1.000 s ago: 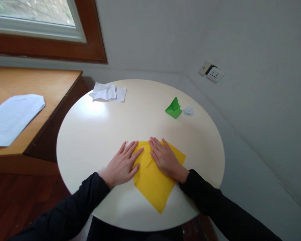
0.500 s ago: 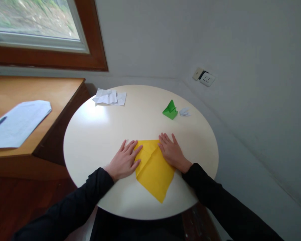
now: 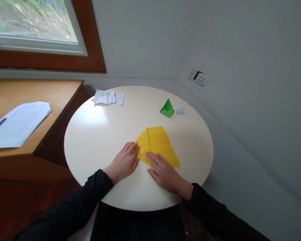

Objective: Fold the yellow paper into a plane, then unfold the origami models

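Both hands flat, fingers spread, nothing pinched. Left hand (image 3: 122,163) presses palm-down with fingertips on the near-left corner of the yellow paper (image 3: 157,144); right hand (image 3: 164,172) is palm-down too, fingers over the paper's near edge. Paper's folded into a rough triangle w/ visible creases, lying flat near the middle of the round white table (image 3: 95,134), just fwd of both hands. I'd judge it light, thin, slides easily on that glossy top – hold by pressing down, or pinch at a corner; creases set for good, so careful alignment. Beyond it, well apart: green folded figure (image 3: 167,109) w/ a small white folded piece (image 3: 181,109) just beside – can't tell its shape, too small. Crumpled white sheets (image 3: 108,97) at far-left rim. Wooden desk (image 3: 52,97) to the left carries printed papers (image 3: 17,123).
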`<state>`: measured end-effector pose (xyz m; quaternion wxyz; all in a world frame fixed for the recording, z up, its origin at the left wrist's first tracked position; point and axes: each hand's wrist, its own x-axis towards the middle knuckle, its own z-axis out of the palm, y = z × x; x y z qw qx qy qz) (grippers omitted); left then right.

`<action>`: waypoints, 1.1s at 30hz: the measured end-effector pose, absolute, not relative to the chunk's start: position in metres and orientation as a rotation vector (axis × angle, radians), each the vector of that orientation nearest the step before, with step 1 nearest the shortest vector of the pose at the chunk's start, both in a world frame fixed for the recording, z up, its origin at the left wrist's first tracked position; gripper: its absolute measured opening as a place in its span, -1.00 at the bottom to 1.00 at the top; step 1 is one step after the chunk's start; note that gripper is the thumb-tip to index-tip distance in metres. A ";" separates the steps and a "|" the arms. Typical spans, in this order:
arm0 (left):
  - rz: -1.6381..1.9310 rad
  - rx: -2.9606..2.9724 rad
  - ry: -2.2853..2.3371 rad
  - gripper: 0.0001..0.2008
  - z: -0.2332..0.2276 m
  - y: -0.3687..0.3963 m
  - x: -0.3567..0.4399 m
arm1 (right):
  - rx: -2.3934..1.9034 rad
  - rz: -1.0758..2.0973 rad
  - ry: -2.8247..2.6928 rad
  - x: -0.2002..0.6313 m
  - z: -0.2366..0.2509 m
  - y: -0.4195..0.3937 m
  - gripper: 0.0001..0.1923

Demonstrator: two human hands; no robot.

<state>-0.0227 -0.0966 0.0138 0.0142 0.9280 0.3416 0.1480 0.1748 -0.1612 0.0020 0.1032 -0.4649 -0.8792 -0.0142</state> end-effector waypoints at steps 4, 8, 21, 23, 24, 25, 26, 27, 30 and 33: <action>0.531 2.872 0.934 -0.66 0.010 -0.088 -0.029 | -1.303 -0.233 -2.626 0.180 -0.004 -0.156 -0.53; 0.652 2.903 0.886 -0.70 0.001 -0.083 -0.029 | -1.210 -0.334 -2.680 0.182 0.002 -0.153 -0.52; 0.852 2.576 1.042 -0.76 0.004 -0.081 -0.023 | -1.314 -0.045 -2.569 0.200 0.096 -0.094 -0.48; 0.890 2.433 1.083 -0.77 0.006 -0.080 -0.022 | -1.404 0.076 -2.430 0.214 0.100 -0.076 -0.41; 0.900 2.371 1.110 -0.78 0.006 -0.080 -0.022 | -1.443 0.166 -2.384 0.221 0.099 -0.066 -0.42; 0.901 2.324 1.142 -0.79 0.007 -0.079 -0.022 | -1.469 0.272 -2.357 0.228 0.096 -0.057 -0.45; 0.898 2.291 1.177 -0.79 0.008 -0.079 -0.021 | -1.482 0.369 -2.333 0.234 0.091 -0.049 -0.49; 0.889 2.269 1.214 -0.78 0.008 -0.078 -0.021 | -1.482 0.442 -2.304 0.239 0.085 -0.041 -0.54; 0.866 2.203 1.352 -0.81 0.009 -0.075 -0.019 | -1.540 0.581 -2.192 0.246 0.066 -0.025 -0.64; 0.869 2.103 1.479 -0.79 0.007 -0.072 -0.018 | -1.515 0.702 -2.058 0.245 0.049 -0.015 -0.65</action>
